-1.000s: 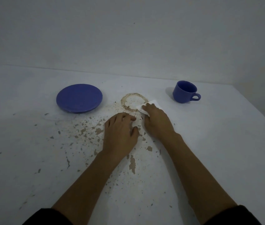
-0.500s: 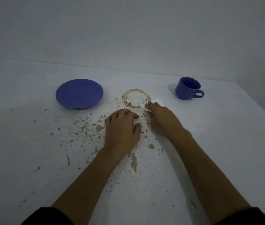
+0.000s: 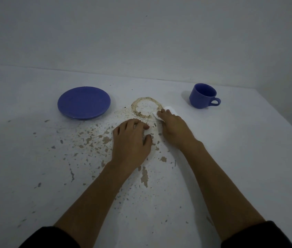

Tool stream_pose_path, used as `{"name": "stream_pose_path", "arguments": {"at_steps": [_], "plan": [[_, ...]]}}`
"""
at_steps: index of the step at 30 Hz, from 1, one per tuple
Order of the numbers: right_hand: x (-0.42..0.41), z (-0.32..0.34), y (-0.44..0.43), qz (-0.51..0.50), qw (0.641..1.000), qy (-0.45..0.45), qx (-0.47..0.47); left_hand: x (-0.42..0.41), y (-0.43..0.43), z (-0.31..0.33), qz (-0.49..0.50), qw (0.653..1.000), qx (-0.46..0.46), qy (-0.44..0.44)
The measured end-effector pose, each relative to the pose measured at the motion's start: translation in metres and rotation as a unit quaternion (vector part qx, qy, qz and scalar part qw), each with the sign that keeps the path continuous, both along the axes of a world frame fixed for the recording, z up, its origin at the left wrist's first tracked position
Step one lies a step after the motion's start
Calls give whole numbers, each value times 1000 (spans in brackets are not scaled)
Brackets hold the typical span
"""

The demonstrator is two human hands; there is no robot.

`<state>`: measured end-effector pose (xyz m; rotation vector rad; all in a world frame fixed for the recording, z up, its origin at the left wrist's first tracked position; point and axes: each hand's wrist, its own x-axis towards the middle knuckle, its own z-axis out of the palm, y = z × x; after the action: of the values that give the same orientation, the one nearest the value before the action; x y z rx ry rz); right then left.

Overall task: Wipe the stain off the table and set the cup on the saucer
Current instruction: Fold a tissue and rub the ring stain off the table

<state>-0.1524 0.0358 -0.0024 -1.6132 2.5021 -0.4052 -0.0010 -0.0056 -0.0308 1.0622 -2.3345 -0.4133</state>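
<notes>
Your right hand (image 3: 174,126) has been edging forward, pressing the white cloth (image 3: 170,111) flat at the ring stain's (image 3: 146,108) right edge, fingers clamped on it. Your left hand (image 3: 131,140) is resting palm-down just beside it, grasping nothing. Beyond the right hand, the cup (image 3: 203,95) is standing upright; beyond the left, the saucer (image 3: 84,102) is lying on the table (image 3: 249,149).

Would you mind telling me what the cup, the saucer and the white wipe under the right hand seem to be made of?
The cup and the saucer look like glazed ceramic: same solid blue, thick walls, a soft sheen. The white wipe under the right hand seems to be tissue or thin cloth, as it lies flat and limp; the picture is too dim to say which.
</notes>
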Motion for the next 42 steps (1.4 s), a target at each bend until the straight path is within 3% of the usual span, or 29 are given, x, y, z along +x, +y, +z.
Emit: {"name": "stream_pose_path", "arguments": {"at_steps": [5, 10, 13, 17, 23, 27, 31, 37, 42], "plan": [[22, -4, -4, 90, 996, 2, -17, 0, 0, 0, 2, 1000, -4, -12], [6, -1, 0, 54, 998, -10, -27, -1, -1, 0, 3, 1000, 5, -4], [20, -1, -9, 83, 996, 12, -26, -1, -2, 1, 5, 1000, 3, -13], [13, -2, -4, 134, 989, -55, -29, 1, -3, 3, -9, 1000, 13, 1], [3, 1, -16, 5, 985, -70, -158, 5, -9, 6, -1, 1000, 16, -10], [27, -9, -24, 82, 993, -9, -88, 11, -14, 6, 35, 999, 5, -31], [15, -2, -6, 144, 988, -19, -56, 15, -21, 5, 55, 998, 21, -34], [5, 5, -11, 27, 994, -22, -102, 13, -19, 5, 56, 998, 6, -36], [45, -1, -21, 133, 987, -3, -90, 12, -20, 3, 60, 997, -2, -49]]}}
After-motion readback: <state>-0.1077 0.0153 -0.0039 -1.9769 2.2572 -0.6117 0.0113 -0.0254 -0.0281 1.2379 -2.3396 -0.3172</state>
